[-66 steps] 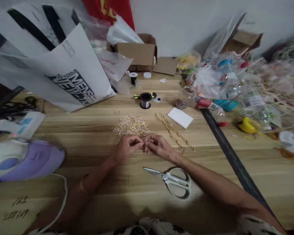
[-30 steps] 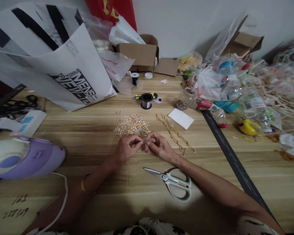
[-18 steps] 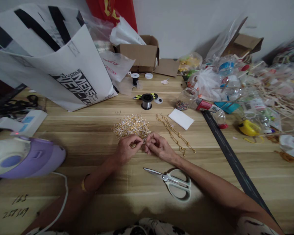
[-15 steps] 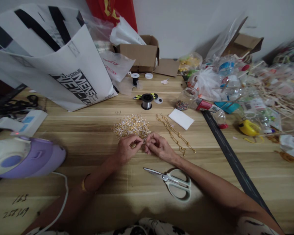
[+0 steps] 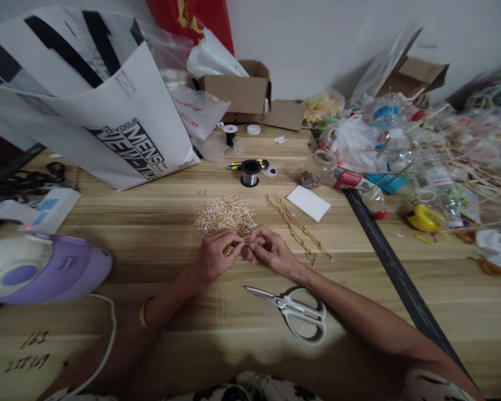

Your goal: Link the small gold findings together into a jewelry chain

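Both hands meet at the near edge of a pile of small gold and silver beads or findings (image 5: 225, 213). My left hand (image 5: 217, 253) is closed in a pinch, thumb against forefinger. Facing it, my right hand (image 5: 271, 250) also pinches, its fingertips nearly touching the left ones. Whatever lies between the fingertips is too small to make out. Two gold chains (image 5: 296, 229) with small beads stretch over the table just right of the pile. Scissors (image 5: 294, 312) with pale green handles lie below my right hand, blades pointing left.
Behind the pile stand a spool of silver wire (image 5: 250, 174) and a white pad (image 5: 309, 203). A large white bag (image 5: 121, 122) and a purple-white appliance (image 5: 62, 267) take up the left. Bottles, bags and a jar (image 5: 321, 167) crowd the right; a cardboard box (image 5: 236, 92) sits behind.
Almost nothing differs. The fingertips of both hands have shifted very slightly while staying pinched together by the pile.
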Demonstrator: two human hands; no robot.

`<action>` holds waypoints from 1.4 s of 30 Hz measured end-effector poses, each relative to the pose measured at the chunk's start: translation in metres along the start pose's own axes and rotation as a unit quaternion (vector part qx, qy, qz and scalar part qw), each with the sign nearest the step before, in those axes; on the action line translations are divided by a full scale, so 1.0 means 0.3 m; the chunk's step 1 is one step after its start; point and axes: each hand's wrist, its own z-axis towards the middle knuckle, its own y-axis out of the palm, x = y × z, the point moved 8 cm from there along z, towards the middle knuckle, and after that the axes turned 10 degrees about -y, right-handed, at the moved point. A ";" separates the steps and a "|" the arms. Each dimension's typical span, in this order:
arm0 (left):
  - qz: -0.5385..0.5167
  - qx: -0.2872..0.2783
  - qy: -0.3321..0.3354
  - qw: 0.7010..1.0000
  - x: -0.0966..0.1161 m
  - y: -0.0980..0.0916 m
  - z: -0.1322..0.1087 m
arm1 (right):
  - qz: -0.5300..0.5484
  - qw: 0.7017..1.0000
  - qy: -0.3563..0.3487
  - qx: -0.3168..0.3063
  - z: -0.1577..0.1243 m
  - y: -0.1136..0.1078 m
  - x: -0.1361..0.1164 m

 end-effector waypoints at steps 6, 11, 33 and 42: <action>0.002 -0.005 0.001 1.000 -0.008 0.006 -0.005 | -0.001 1.000 -0.001 -0.002 -0.001 0.000 0.003; 0.008 -0.006 0.005 1.000 -0.004 0.006 -0.006 | -0.004 1.000 0.004 0.000 -0.001 0.000 -0.002; 0.075 -0.015 0.041 0.996 0.009 0.020 -0.020 | -0.017 1.000 -0.011 -0.014 -0.003 0.012 0.008; 0.023 -0.026 0.021 0.999 0.003 0.024 -0.016 | 0.011 1.000 0.003 -0.003 -0.002 0.007 0.006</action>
